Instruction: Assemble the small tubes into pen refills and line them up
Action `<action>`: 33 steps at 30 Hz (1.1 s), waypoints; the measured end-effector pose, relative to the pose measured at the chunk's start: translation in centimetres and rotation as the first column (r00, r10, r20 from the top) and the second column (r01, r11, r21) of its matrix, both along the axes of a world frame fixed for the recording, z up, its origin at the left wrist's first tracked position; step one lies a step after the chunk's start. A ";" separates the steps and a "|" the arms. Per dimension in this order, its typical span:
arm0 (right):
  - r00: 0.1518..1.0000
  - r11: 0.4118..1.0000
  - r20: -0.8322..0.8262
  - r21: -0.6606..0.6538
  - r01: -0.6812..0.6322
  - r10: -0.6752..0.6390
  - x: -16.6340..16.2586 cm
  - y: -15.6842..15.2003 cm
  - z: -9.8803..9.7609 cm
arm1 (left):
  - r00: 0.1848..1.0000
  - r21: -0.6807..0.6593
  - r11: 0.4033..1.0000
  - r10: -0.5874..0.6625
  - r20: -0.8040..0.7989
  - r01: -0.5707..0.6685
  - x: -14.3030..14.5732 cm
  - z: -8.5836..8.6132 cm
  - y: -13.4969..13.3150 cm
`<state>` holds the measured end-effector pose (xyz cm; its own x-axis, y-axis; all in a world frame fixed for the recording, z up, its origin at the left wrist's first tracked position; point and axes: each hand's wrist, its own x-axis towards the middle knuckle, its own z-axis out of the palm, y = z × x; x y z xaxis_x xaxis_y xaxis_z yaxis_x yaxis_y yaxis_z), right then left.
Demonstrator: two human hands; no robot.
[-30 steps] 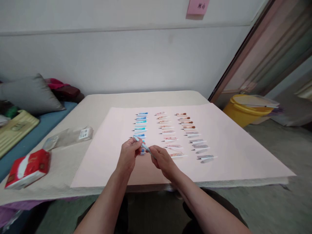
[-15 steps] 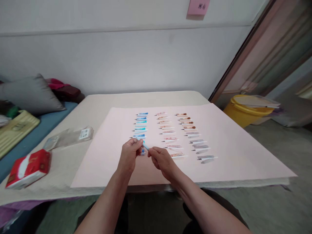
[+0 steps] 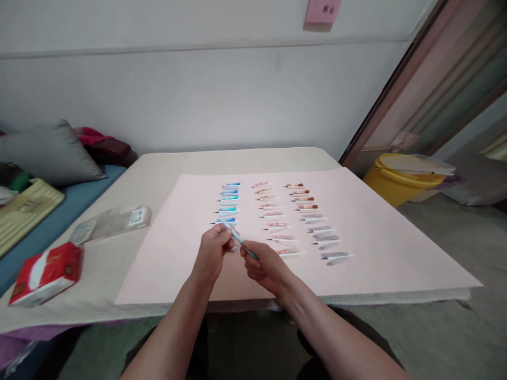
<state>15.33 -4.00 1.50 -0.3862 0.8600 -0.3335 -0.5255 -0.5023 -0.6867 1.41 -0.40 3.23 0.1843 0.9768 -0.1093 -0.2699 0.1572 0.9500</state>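
A light blue pen (image 3: pixel 234 234) slants between my two hands above the pink sheet (image 3: pixel 166 274). My left hand (image 3: pixel 213 249) is closed at the pen's far part, thumb against it. My right hand (image 3: pixel 264 264) pinches the near part, where a darker teal end shows past the fingers. Beyond the hands lies a column of blue pen parts (image 3: pixel 228 198) with thin refills beside them. To its right is a column of pink pen parts (image 3: pixel 273 214), then one of brown pen parts (image 3: pixel 303 199) and grey pen parts (image 3: pixel 325 239). My left hand partly hides the lowest blue parts.
On the cream table cover (image 3: pixel 119 274) at left lie a red tissue pack (image 3: pixel 47 274) and a clear plastic bag (image 3: pixel 114 224). A grey cushion (image 3: pixel 51 153) rests further left. A yellow bin (image 3: pixel 400 182) stands right of the table, and a wall (image 3: pixel 237 100) rises behind it.
My right hand has shifted slightly right and down and turned. More of the pen now shows, including its teal near end. The laid-out parts have not moved.
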 end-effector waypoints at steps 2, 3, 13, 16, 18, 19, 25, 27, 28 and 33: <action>0.995 0.997 -0.084 -0.052 -0.051 0.046 0.1 0.1 -0.2 | 1.000 0.009 1.000 -0.007 0.001 0.007 0.0 -0.1 0.0; 0.992 0.995 -0.110 -0.072 -0.069 0.061 0.2 0.1 -0.2 | 1.000 0.008 1.000 -0.010 0.004 0.010 0.0 -0.2 0.0; 0.976 0.974 0.074 -0.090 0.209 -0.203 0.1 0.4 -0.2 | 0.999 -0.038 0.999 0.011 -0.038 -0.013 0.7 -0.4 -0.3; 0.953 0.946 0.080 -0.118 0.301 -0.293 0.4 0.4 -0.2 | 0.999 -0.042 0.999 -0.008 -0.042 0.006 1.1 -0.5 -0.5; 0.944 0.934 0.064 -0.133 0.331 -0.325 0.5 0.3 -0.2 | 0.999 -0.045 0.999 -0.024 -0.040 0.022 1.4 -0.6 -0.7; 0.942 0.932 0.048 -0.135 0.337 -0.333 0.6 0.3 -0.2 | 0.999 -0.042 0.999 -0.029 -0.042 0.027 1.5 -0.6 -0.8; 0.933 0.926 -0.017 -0.131 0.355 -0.360 0.8 0.3 -0.2 | 0.999 -0.017 0.999 -0.029 -0.039 0.028 1.8 -0.7 -0.9; 0.928 0.918 -0.003 -0.148 0.368 -0.373 0.8 0.3 -0.3 | 0.999 -0.007 1.000 -0.029 -0.042 0.029 1.9 -0.7 -1.0; 0.927 0.915 0.001 -0.156 0.371 -0.376 0.8 0.3 -0.3 | 0.998 -0.002 1.000 -0.030 -0.046 0.030 2.0 -0.7 -1.0; 0.916 0.898 0.002 -0.197 0.393 -0.400 0.9 0.3 -0.7 | 0.996 0.023 0.999 -0.036 -0.082 0.038 2.2 -0.7 -1.2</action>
<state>16.24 -3.68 0.84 -0.0418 0.8669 -0.4967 -0.7318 -0.3650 -0.5755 3.60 -1.62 2.53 0.2123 0.9720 -0.1011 -0.1859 0.1417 0.9723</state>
